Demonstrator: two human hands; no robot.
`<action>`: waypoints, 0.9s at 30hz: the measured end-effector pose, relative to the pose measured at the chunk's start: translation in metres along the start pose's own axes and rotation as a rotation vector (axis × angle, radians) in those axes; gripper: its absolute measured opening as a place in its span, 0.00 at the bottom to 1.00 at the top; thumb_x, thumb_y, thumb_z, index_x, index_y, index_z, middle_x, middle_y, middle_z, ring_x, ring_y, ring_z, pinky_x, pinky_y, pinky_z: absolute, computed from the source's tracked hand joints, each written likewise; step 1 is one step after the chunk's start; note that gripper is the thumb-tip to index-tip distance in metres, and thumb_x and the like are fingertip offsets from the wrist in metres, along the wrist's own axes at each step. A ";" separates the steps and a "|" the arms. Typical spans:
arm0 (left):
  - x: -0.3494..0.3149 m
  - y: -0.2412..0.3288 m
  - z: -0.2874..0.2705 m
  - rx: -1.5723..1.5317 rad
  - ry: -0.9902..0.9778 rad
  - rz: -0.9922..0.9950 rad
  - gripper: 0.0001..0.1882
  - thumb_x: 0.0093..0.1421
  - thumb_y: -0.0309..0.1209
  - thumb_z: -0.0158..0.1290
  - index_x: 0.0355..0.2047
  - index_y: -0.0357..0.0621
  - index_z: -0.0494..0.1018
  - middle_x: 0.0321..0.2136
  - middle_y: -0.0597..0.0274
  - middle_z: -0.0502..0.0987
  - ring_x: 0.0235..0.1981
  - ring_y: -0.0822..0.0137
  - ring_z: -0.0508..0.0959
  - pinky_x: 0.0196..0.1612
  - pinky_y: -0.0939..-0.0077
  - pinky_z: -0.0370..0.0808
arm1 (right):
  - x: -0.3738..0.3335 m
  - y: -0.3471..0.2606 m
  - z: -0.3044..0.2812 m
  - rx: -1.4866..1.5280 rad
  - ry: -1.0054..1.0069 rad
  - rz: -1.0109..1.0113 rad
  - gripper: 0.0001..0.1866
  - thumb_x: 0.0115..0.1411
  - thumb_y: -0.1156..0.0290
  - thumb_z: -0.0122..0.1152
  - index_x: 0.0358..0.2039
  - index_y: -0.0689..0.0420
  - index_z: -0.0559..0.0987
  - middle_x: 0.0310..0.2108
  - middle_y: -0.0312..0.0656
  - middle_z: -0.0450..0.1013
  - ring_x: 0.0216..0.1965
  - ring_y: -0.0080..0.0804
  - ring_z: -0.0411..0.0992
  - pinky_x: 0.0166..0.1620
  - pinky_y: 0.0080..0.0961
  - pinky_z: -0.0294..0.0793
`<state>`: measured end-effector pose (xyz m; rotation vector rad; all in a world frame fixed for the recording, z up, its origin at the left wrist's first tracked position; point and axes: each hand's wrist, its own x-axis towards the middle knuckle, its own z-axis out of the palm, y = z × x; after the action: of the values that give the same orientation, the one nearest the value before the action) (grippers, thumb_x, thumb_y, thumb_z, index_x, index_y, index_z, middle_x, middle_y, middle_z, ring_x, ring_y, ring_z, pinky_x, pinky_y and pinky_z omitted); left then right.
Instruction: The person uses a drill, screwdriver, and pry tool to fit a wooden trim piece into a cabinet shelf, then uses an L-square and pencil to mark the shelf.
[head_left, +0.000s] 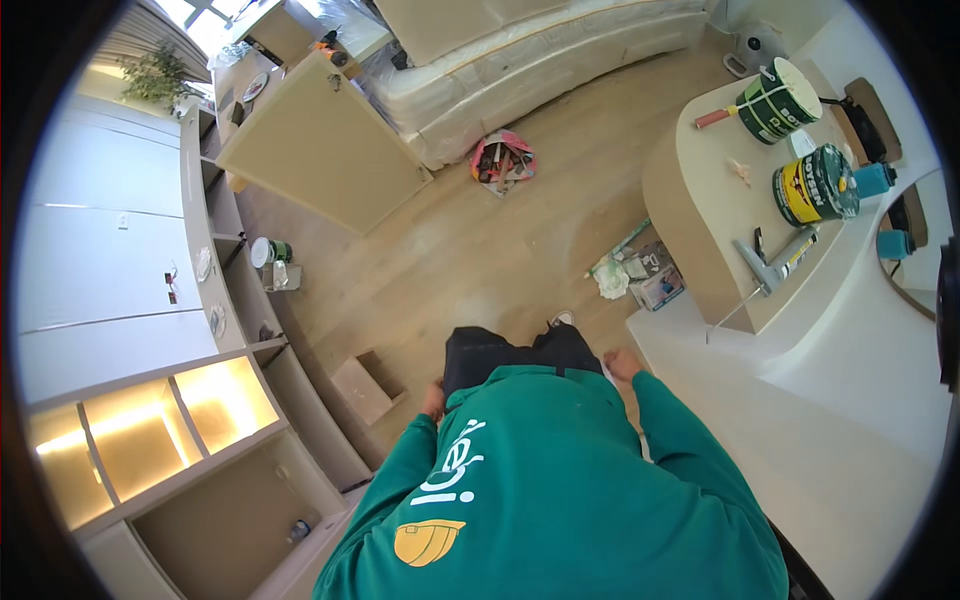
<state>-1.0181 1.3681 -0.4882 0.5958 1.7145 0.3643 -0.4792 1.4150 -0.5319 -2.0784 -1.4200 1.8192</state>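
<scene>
My left hand (432,400) hangs low beside my left thigh, its fingers mostly hidden by the sleeve and dark trousers. Nearest to it on the floor is a beige box-like panel piece (362,392). On the other side, my right hand (625,365) is beside my right hip, close to the edge of a pale counter (700,385). Its fingers are too small and unclear to read, and nothing can be made out in it. Past that hand, a caulking gun (775,265) lies on a rounded beige desk (705,165), in front of a green-and-yellow bucket (800,192).
A second green bucket (775,110) carries a red-handled roller. Boxes (655,275) stand against the desk. Ahead are a pink bag of tools (503,162), a plastic-wrapped mattress (530,85) and a leaning beige panel (325,150). Lit shelves (150,440) and a small can (272,251) are left.
</scene>
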 end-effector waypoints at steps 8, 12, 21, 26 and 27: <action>0.117 0.045 -0.046 0.289 0.005 0.235 0.22 0.70 0.32 0.45 0.58 0.35 0.76 0.46 0.50 0.84 0.46 0.58 0.82 0.53 0.64 0.78 | 0.026 -0.141 -0.070 0.575 0.289 0.117 0.12 0.68 0.68 0.51 0.46 0.55 0.80 0.31 0.39 0.79 0.27 0.30 0.78 0.30 0.27 0.75; 0.171 0.131 -0.070 0.154 -0.122 0.080 0.22 0.68 0.35 0.53 0.58 0.36 0.77 0.49 0.51 0.83 0.46 0.60 0.82 0.51 0.66 0.78 | 0.031 -0.156 -0.033 0.661 0.302 0.330 0.13 0.69 0.66 0.51 0.49 0.54 0.79 0.31 0.38 0.79 0.30 0.29 0.79 0.31 0.29 0.75; 0.254 0.286 -0.153 -0.066 -0.169 -0.058 0.18 0.66 0.31 0.52 0.54 0.39 0.75 0.39 0.62 0.79 0.38 0.63 0.81 0.38 0.70 0.78 | 0.031 -0.198 0.065 0.182 0.374 0.158 0.15 0.68 0.70 0.54 0.45 0.64 0.85 0.42 0.51 0.84 0.42 0.37 0.82 0.48 0.31 0.79; 0.305 0.331 -0.169 0.091 -0.239 -0.031 0.14 0.67 0.31 0.51 0.51 0.45 0.76 0.40 0.65 0.78 0.37 0.66 0.81 0.39 0.71 0.77 | 0.001 -0.243 0.075 0.372 0.456 0.249 0.15 0.68 0.68 0.56 0.46 0.64 0.85 0.34 0.47 0.83 0.35 0.30 0.79 0.40 0.29 0.77; 0.312 0.341 -0.166 0.101 -0.241 -0.024 0.14 0.67 0.31 0.52 0.52 0.45 0.76 0.40 0.65 0.78 0.37 0.66 0.81 0.39 0.71 0.77 | -0.003 -0.253 0.075 0.386 0.471 0.230 0.14 0.68 0.69 0.56 0.46 0.64 0.84 0.34 0.46 0.82 0.34 0.28 0.78 0.38 0.28 0.76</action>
<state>-1.1594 1.8377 -0.5181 0.6641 1.5125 0.1813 -0.6879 1.5218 -0.4113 -2.3061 -0.6835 1.3787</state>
